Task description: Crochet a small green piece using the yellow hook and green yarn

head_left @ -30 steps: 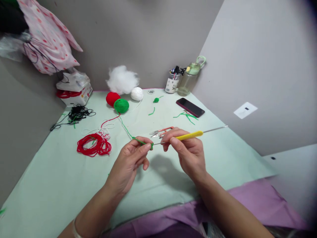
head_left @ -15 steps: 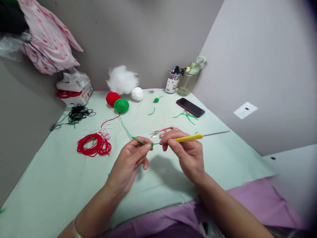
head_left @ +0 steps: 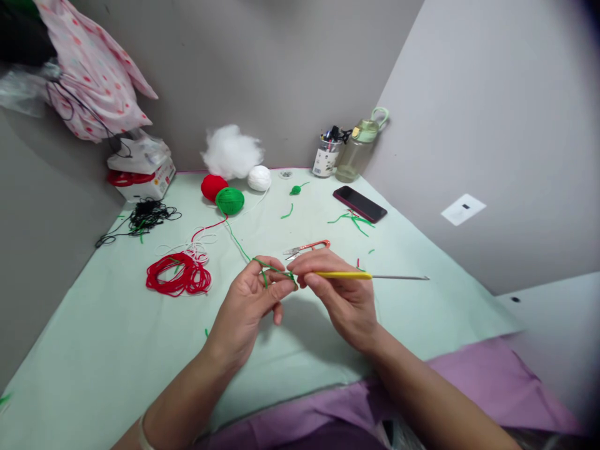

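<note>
currently pinching a small green yarn piece between thumb and fingers of the left hand, above the pale counter, with green yarn running over the forefinger. gripping a yellow-handled hook in the right hand, fingers closed around it, near end right at the green piece and far end pointing out over the counter. cannot tell, behind the fingertips, whether the near tip sits in a loop.

could lose a loop, by judgement, from easing the left pinch or pulling the hook away too sharply. could split the yarn by pushing the tip between its plies, or miss a gap altogether with so much hidden under the fingers. might pull the work too tight from a hard tug on the strand leading back to the green ball. could also set that ball rolling, being round and loose beside the red ball. might tangle with the white strands and red coil from sweeping the strand leftward. could catch the snips, lying just beyond the right fingers, from reaching forward without looking.
</note>
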`<state>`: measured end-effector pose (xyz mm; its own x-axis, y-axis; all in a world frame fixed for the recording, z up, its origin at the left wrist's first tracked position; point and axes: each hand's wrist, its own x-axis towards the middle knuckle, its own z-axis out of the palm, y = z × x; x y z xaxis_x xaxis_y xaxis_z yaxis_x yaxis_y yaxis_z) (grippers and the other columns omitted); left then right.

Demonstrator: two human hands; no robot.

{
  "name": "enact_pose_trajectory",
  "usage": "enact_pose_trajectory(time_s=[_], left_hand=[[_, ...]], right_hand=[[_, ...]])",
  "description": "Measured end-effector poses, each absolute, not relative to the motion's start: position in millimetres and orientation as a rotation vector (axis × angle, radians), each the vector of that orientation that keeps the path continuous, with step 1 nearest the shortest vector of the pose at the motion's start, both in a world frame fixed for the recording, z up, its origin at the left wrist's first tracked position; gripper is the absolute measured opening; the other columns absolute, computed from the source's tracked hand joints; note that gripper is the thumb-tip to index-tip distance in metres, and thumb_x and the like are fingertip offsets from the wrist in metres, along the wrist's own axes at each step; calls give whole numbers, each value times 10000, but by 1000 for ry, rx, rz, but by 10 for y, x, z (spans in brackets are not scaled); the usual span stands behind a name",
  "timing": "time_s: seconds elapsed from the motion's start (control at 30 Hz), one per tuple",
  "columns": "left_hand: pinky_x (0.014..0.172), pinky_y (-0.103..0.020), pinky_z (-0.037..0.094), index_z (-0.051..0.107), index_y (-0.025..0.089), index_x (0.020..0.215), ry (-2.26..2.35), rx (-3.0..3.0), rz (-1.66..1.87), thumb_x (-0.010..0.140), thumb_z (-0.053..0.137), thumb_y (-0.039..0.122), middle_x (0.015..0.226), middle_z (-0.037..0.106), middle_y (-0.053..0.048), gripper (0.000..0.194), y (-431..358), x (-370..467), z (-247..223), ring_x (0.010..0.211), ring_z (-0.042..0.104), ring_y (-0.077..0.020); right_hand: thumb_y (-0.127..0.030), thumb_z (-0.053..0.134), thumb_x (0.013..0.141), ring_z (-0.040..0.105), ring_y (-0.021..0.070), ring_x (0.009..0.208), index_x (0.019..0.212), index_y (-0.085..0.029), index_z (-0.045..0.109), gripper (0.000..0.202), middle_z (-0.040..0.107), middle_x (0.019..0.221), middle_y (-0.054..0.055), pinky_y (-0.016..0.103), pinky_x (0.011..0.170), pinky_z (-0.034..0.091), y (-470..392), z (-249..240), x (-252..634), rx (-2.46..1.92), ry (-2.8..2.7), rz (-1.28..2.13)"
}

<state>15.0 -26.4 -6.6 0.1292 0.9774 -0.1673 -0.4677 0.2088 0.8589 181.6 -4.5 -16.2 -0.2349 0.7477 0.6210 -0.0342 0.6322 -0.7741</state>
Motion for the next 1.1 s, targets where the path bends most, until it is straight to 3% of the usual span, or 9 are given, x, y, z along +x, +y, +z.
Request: enact_pose_trajectory(time_s=[0.13,0.3,0.4,0.5,0.67,0.77,0.9,1.0,1.1], left_hand=[[418,-159,439,648,180,783,847,799,1155,693,948,271,716,643,34,326,-245,129,-58,560,493,-83],[545,-258,570,732,175,868,807,982,955,839,823,484,907,738,-27,324,-200,-36,-63,500,465,-57],[729,-344,627,759,175,818,949,1202,883,903,714,579,1073,744,-91,416,-151,-193,-77,761,681,-175],[810,-375,611,738,184,787,1326,1379,995,898,699,616,1266,701,-108,447,-97,-341,-85,878,689,-214],[689,-334,637,646,206,828,1280,1129,1384,878,740,590,1319,659,-103,398,-153,-393,-5,1056,683,-277],[631,-378,656,703,220,1004,854,937,1183,894,641,718,1419,629,-148,514,-284,-241,92,1169,674,-365],[1065,-521,562,718,225,1192,648,733,1171,903,572,775,1460,631,-147,638,-353,48,198,1455,506,-378],[1163,-526,467,755,235,905,587,610,1333,1014,416,709,1287,748,-101,593,-283,172,207,1479,501,-323],[1280,-524,277,585,248,507,681,870,1462,1073,306,633,996,819,-71,739,-221,175,115,1468,520,-296]], right_hand=[[-279,675,1014,699,164,787,997,-246,815,145,781,908,42,318,720,567,-23,-133,1811,-611,-1520,1036],[-399,782,934,670,115,666,910,-235,818,169,778,884,26,253,652,577,59,-85,1860,-599,-1211,1452],[-413,821,894,661,109,639,850,-218,806,200,774,859,28,237,613,577,90,-48,1885,-556,-1130,1577],[-405,805,912,637,90,594,840,-219,798,199,771,846,21,217,565,542,93,-33,1903,-504,-1126,1626],[-382,758,954,611,80,566,891,-229,808,173,786,882,30,220,539,504,78,-65,1917,-474,-1232,1534],[-361,729,983,608,74,569,938,-245,821,155,768,833,15,219,566,509,68,-92,1918,-487,-1292,1441],[-344,703,1002,610,83,548,994,-260,823,146,765,828,19,222,501,467,32,-113,1898,-478,-1368,1329],[-331,704,1000,602,82,525,1006,-247,827,149,802,947,57,240,468,439,-6,-114,1872,-467,-1460,1217],[-313,688,1011,604,88,526,1010,-248,825,152,815,962,65,239,451,425,-24,-110,1862,-481,-1486,1145]])
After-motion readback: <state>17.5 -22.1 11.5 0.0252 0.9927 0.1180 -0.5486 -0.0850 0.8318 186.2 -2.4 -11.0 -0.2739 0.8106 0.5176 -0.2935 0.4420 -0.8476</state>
